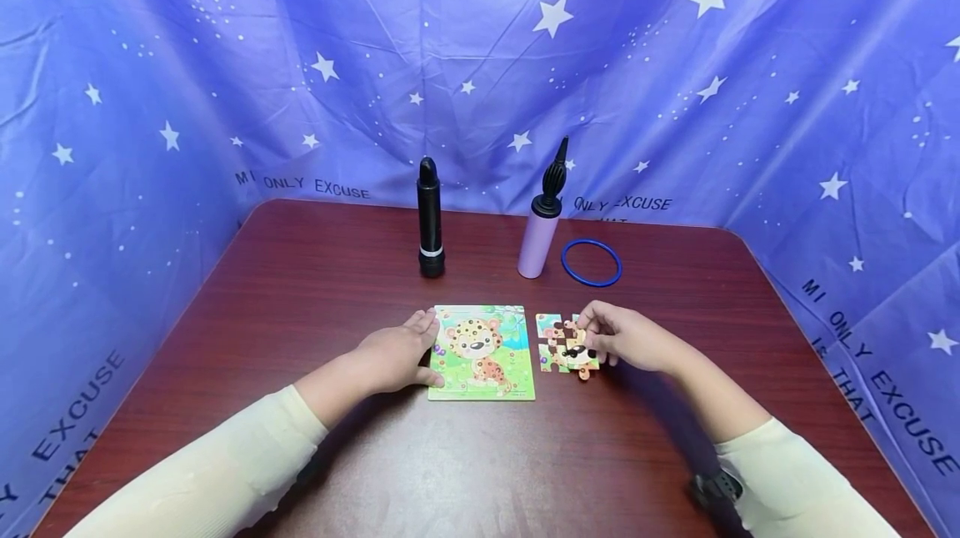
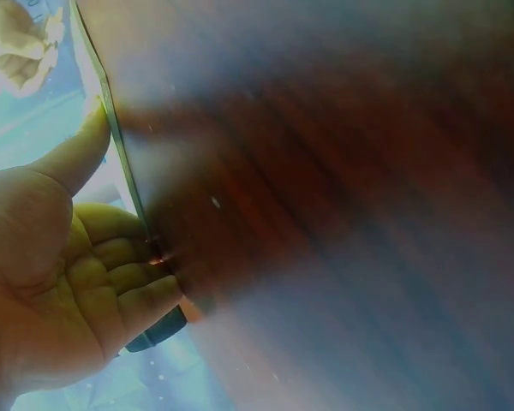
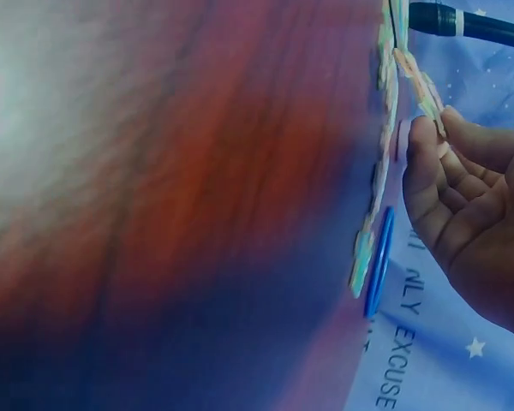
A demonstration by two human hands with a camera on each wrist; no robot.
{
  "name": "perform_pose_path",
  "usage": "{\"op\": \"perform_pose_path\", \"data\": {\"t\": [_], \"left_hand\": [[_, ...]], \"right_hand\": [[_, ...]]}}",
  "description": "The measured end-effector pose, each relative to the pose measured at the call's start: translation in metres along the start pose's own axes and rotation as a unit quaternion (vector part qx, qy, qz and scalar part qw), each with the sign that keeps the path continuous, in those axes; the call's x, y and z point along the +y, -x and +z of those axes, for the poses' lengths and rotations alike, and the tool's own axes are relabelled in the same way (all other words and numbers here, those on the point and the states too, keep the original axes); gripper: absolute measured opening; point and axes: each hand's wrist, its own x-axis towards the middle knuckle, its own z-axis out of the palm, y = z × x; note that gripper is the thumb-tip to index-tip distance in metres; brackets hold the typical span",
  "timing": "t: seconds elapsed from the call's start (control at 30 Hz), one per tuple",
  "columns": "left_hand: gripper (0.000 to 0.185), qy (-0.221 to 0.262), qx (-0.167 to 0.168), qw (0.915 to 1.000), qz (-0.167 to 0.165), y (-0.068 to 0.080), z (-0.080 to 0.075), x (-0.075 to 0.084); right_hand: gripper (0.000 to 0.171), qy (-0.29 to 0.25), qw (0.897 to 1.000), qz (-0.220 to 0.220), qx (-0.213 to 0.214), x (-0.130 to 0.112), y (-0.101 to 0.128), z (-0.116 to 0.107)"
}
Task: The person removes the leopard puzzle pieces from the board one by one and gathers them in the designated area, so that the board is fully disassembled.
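A square puzzle board (image 1: 482,352) with a spotted leopard picture lies flat on the dark red table (image 1: 315,288). My left hand (image 1: 420,339) rests against its left edge. In the left wrist view my thumb (image 2: 79,154) lies over the board's thin edge (image 2: 120,163) and the fingers (image 2: 128,267) touch it lower down. Just right of the board sits a cluster of loose puzzle pieces (image 1: 558,344). My right hand (image 1: 594,339) is over them and pinches one piece (image 3: 418,81), tilted up off the table at the fingertips (image 3: 424,137).
A black pump (image 1: 430,221) and a purple pump with a black nozzle (image 1: 542,229) stand upright behind the board. A blue ring (image 1: 591,263) lies flat beside the purple pump. Blue star-printed cloth (image 1: 150,104) walls in three sides of the table.
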Motion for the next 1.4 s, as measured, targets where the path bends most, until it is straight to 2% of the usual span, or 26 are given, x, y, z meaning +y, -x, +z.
{"op": "perform_pose_path", "data": {"t": [0.4,0.57,1.03,1.23,1.4], "left_hand": [[0.095,0.001,0.006,1.0,0.006,0.0,0.001,-0.001],[0.095,0.004,0.005,1.0,0.006,0.0,0.001,-0.001],[0.095,0.009,0.003,1.0,0.004,0.002,-0.002,0.001],[0.095,0.008,0.006,0.9999,0.007,0.002,-0.001,0.0],[0.095,0.008,0.004,0.9999,0.006,0.002,-0.001,0.0]], "right_hand": [[0.011,0.059,0.998,0.03,0.026,0.017,0.006,0.005],[0.01,0.084,0.996,0.022,0.036,0.016,0.005,0.008],[0.012,0.107,0.993,0.035,0.046,0.014,0.004,0.011],[0.009,0.108,0.992,0.023,0.057,-0.001,-0.005,0.001],[0.029,0.07,0.996,0.005,0.049,-0.027,-0.017,0.0]]}}
